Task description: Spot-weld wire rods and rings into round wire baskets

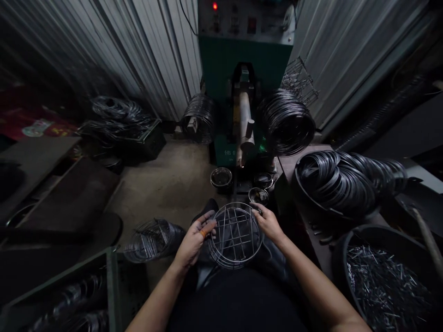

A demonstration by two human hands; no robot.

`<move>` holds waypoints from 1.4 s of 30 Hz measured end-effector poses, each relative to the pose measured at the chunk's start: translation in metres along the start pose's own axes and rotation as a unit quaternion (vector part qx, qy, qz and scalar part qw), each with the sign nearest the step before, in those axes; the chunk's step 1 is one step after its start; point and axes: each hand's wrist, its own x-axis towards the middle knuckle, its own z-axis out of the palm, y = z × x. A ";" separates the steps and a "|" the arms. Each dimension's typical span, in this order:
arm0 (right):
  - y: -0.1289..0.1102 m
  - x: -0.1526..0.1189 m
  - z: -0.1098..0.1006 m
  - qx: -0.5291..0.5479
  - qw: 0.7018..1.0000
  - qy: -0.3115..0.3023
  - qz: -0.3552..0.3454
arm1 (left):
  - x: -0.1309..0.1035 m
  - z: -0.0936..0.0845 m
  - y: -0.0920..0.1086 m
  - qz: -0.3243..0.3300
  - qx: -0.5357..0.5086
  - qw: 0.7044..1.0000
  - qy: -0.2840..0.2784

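Over my lap is a round wire rack (236,235) with a grid of crossed wires inside its rings. My left hand (200,234) grips its left rim, thumb and fingers closed on the wire, with an orange wrap on one finger. At the upper right of the rim, my right hand (266,220) is closed with its fingertips pinched on the wire. Ahead stands a green machine (221,60) with a metal arm (245,115) pointing towards me, apart from the rack.
Wire ring bundles (199,117) (287,122) flank the machine arm. More rings fill a tray (339,184) at right, above a tub (346,240) of short wire pieces. At left are a ring stack (152,240), a green crate (110,276) and small round containers (221,179) ahead.
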 end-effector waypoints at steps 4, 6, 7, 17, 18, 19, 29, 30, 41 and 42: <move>0.010 0.013 0.006 -0.063 0.997 -0.044 -0.029 | 0.019 -0.020 -0.016 0.061 0.257 0.964 0.029; 0.015 0.014 0.008 -0.082 0.995 -0.047 -0.042 | 0.022 -0.024 -0.023 0.080 0.338 0.937 0.039; 0.018 0.014 0.009 -0.086 0.994 -0.045 -0.045 | 0.023 -0.025 -0.025 0.086 0.361 0.928 0.039; 0.022 0.028 0.001 0.022 0.987 -0.149 0.058 | 0.006 -0.020 -0.039 0.131 0.426 0.895 0.033; 0.020 0.027 -0.004 0.034 0.982 -0.170 0.072 | 0.004 -0.021 -0.040 0.132 0.424 0.895 0.030; 0.018 0.025 -0.009 0.047 0.977 -0.193 0.084 | 0.002 -0.021 -0.039 0.130 0.423 0.896 0.022; 0.037 -0.021 -0.023 0.148 0.967 -0.156 0.135 | -0.015 -0.017 -0.039 0.077 0.569 0.818 -0.033; 0.038 -0.023 -0.020 0.152 0.968 -0.142 0.139 | -0.015 -0.016 -0.040 0.072 0.583 0.809 -0.029; 0.030 -0.037 -0.013 0.155 0.967 -0.079 0.184 | -0.013 -0.023 -0.052 0.091 0.499 0.861 -0.037; 0.030 -0.038 -0.015 0.171 0.961 -0.080 0.202 | -0.011 -0.028 -0.051 0.089 0.470 0.877 -0.044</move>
